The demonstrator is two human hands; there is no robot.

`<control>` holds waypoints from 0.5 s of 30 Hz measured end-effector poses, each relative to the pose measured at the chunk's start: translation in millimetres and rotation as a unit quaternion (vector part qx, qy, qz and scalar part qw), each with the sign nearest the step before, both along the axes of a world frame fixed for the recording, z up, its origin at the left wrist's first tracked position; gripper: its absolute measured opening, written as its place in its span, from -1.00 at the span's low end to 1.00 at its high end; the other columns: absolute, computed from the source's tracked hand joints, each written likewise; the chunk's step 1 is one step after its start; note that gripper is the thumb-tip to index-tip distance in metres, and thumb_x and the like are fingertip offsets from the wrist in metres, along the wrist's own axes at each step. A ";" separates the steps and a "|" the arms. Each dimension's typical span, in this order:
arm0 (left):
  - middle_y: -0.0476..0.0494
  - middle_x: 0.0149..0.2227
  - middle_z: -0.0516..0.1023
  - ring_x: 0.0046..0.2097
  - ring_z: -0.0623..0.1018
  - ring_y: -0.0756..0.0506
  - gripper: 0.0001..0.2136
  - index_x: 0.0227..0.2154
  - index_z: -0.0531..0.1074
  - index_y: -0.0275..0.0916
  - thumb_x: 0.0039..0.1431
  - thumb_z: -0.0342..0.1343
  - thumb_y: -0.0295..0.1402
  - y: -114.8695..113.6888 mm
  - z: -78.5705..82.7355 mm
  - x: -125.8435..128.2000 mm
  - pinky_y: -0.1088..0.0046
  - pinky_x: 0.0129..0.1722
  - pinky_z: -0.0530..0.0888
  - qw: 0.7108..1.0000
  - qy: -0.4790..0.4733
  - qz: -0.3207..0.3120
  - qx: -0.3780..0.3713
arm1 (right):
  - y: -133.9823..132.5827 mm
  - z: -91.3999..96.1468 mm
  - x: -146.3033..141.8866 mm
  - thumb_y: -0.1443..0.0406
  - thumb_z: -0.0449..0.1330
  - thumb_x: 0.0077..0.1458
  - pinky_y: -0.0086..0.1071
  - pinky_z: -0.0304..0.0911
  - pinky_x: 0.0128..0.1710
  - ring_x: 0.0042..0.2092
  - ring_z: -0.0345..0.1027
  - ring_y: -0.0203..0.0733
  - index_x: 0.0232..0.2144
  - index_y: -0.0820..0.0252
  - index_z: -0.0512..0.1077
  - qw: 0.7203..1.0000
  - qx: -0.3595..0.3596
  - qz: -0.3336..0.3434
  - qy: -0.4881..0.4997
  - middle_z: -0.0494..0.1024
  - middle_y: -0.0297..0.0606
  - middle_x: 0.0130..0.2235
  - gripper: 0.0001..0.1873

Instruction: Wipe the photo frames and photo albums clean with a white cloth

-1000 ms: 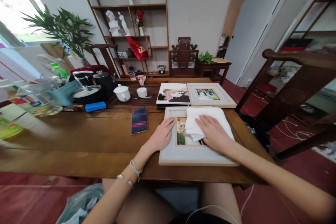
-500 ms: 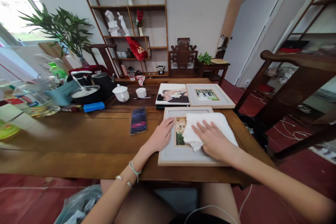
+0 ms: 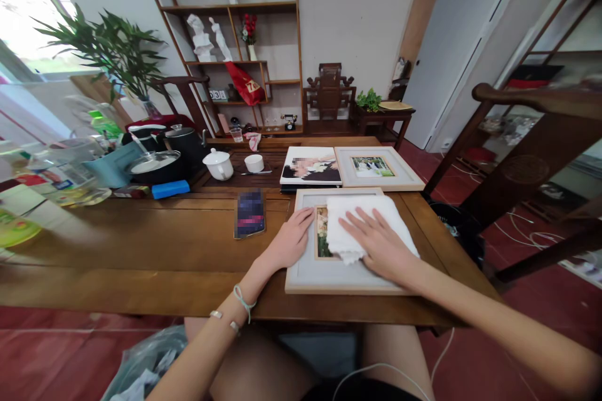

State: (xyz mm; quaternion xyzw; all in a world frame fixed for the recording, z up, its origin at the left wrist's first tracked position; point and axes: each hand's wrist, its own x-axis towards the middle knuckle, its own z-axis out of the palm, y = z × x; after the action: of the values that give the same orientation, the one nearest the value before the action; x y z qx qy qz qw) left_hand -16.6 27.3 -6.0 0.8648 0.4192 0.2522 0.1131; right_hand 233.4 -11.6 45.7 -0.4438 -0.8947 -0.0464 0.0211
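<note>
A pale picture frame (image 3: 324, 276) with a wooden rim lies flat on the wooden table (image 3: 141, 244) in front of me. My left hand (image 3: 289, 241) rests flat on the frame's left border, fingers stretched out. My right hand (image 3: 376, 244) presses flat on a white cloth (image 3: 362, 216) that covers most of the photo under the glass. Only a strip of the photo shows at the cloth's left edge.
A phone (image 3: 249, 213) lies left of the frame. Behind it are a photo book (image 3: 310, 166) and a second frame (image 3: 376, 168). A white teapot (image 3: 219, 165), cup (image 3: 254, 163), black pots and bottles crowd the left. A wooden chair (image 3: 531, 150) stands at right.
My right hand has slid the white cloth leftward and a little away from me across the glass. The left hand has stayed on the frame's border.
</note>
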 end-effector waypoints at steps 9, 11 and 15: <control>-0.34 0.28 0.19 0.31 0.15 -0.22 -0.50 0.24 0.18 -0.36 0.23 -0.20 -0.55 0.1 -1.2 -1.3 -0.01 0.29 0.14 1.000 -0.007 0.005 -0.013 | 78.5 -0.6 -1.9 0.53 0.01 -0.03 0.19 -0.15 0.24 0.34 -0.14 0.27 0.31 0.30 0.04 0.995 0.063 -0.078 -0.009 0.10 0.00 0.34 -0.19; -0.34 0.28 0.19 0.31 0.15 -0.21 -0.51 0.23 0.19 -0.37 0.23 -0.21 -0.55 -0.2 0.1 -0.8 0.02 0.30 0.14 1.000 -0.004 0.001 -0.010 | 63.8 1.4 -4.3 0.52 0.02 -0.03 0.19 -0.11 0.22 0.33 -0.10 0.29 0.31 0.32 0.06 0.995 0.048 -0.077 -0.028 0.12 0.04 0.33 -0.20; -0.34 0.27 0.20 0.31 0.16 -0.22 -0.51 0.22 0.21 -0.38 0.23 -0.22 -0.54 -0.8 1.7 1.2 0.01 0.29 0.17 1.000 -0.005 0.009 -0.011 | 9.0 10.4 -4.2 0.53 0.02 -0.08 0.12 0.05 0.18 0.27 0.08 0.27 0.27 0.35 0.13 0.996 0.014 -0.066 -0.056 0.23 0.07 0.27 -0.21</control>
State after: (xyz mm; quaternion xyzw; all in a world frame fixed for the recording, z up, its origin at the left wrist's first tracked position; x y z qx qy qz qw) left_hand -15.4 26.5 -4.3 0.8584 0.4293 0.2526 0.1225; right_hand 229.2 -2.6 56.1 -0.4985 -0.8623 -0.0853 -0.0263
